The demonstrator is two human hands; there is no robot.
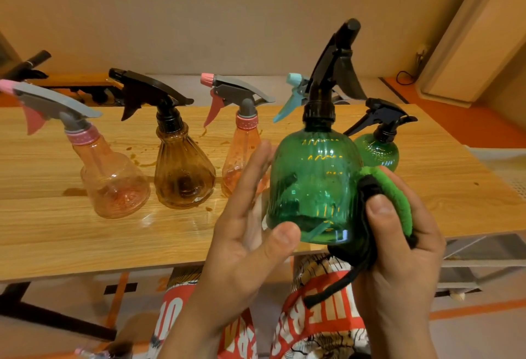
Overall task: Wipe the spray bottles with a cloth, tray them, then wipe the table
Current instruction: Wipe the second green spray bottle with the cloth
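Head view, and from where I stand the green bottle [313, 187] is up off the counter [57, 230], held over its near edge between the two hands. The left hand [244, 244] lies nearly flat along the bottle's left side, fingers straight, with only the thumb tip against the lower front. The right hand [398, 259] is curled round a green cloth [381, 185], thumb pinching it, and presses it to the bottle's right side.

That loose cradle is what worries me. I'd guess a firm rub from the cloth could push the smooth bottle out of the flat left hand, and it would fall past the counter edge rather than onto it. The cloth's black cord [327, 293] dangles below and could snag. The small green bottle [378, 153] and a pink bottle [242, 159] stand close behind — a swing of the tall trigger head or an elbow might tip them. Brown splashes [142, 159] mark the counter, so a wiped bottle set back there would likely get dirty again. I can see no tray.

No bottle shows a label or brand. The only writing is on the person's red-and-white printed clothing [170, 313] — what looks like "10" and some large letters, too folded to read.
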